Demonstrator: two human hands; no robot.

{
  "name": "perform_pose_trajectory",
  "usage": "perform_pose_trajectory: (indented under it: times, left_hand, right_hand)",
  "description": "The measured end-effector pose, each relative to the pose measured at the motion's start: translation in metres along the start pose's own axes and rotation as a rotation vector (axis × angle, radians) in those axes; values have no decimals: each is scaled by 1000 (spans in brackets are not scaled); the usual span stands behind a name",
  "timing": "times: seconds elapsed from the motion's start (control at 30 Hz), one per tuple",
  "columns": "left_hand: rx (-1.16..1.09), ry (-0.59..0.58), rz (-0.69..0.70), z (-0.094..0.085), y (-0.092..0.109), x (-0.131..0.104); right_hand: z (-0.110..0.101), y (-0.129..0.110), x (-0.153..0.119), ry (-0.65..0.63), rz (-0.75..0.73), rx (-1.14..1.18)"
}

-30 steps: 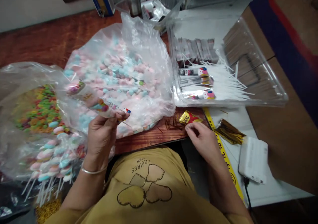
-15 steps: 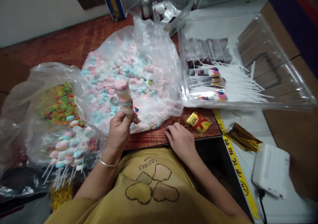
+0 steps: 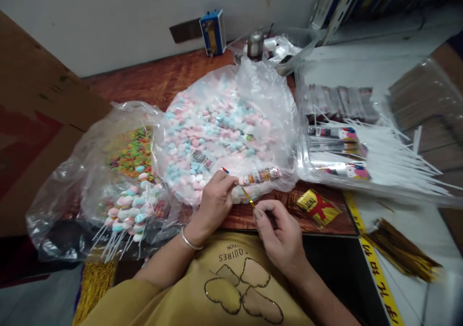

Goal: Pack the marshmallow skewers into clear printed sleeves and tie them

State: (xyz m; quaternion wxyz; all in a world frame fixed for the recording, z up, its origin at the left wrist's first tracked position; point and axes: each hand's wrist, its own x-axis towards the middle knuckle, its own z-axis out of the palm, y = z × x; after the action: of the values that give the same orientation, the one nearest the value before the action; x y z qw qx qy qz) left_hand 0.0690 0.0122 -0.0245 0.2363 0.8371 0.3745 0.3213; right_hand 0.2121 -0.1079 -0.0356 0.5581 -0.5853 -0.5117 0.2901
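My left hand point(image 3: 217, 196), with a bangle on the wrist, pinches the gathered end of a clear candy packet point(image 3: 261, 175), which lies sideways pointing right. A thin gold twist tie point(image 3: 248, 197) is pinched between thumb and finger of my right hand point(image 3: 277, 229); its free end is close to the packet's gathered end. Behind both hands lies a big clear bag of pink, blue and white candies point(image 3: 224, 123). To the right of my right hand is a yellow packet with a red X point(image 3: 318, 208).
Marshmallow sticks point(image 3: 130, 210) lie at left before a bag of colourful rings point(image 3: 132, 150). A clear tray at right holds white sticks point(image 3: 394, 152) and wrappers point(image 3: 338, 101). Gold ties point(image 3: 401, 251) lie at front right. A cardboard box point(image 3: 39, 123) stands at far left.
The candy packet has gone from upright to lying sideways in my left hand. My right hand has come off the table with a gold tie. The view has shifted left.
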Motion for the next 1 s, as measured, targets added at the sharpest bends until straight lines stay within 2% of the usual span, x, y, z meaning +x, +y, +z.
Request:
perform_pose_trajectory:
  times: [0.13, 0.27, 0.43, 0.5, 0.53, 0.67, 0.73, 0.83, 1.0]
  left_hand:
    - [138, 97, 139, 9, 5, -4]
    - [154, 209, 213, 11, 6, -5]
    - [86, 161, 207, 11, 7, -5]
    - [-50, 154, 106, 11, 9, -3]
    - [-158, 139, 8, 12, 11, -2]
    - [-841, 5, -579, 18, 16, 3]
    - [-1159, -24, -762, 21, 19, 6]
    - [-1384, -28, -825, 22, 22, 10]
    - [-1463, -40, -827, 20, 22, 12]
  right_hand:
    - [27, 3, 17, 77, 177, 175]
    - [38, 12, 24, 182, 264, 199]
    - [38, 15, 24, 237, 245, 144]
    - [37, 17, 25, 244, 224, 82]
    - [37, 19, 26, 248, 208, 44]
    - [35, 26, 30, 266, 126, -62]
    - [34, 28, 33, 244, 92, -50]
    - [30, 27, 36, 219, 53, -40]
    - [22, 21, 38, 186, -41, -114]
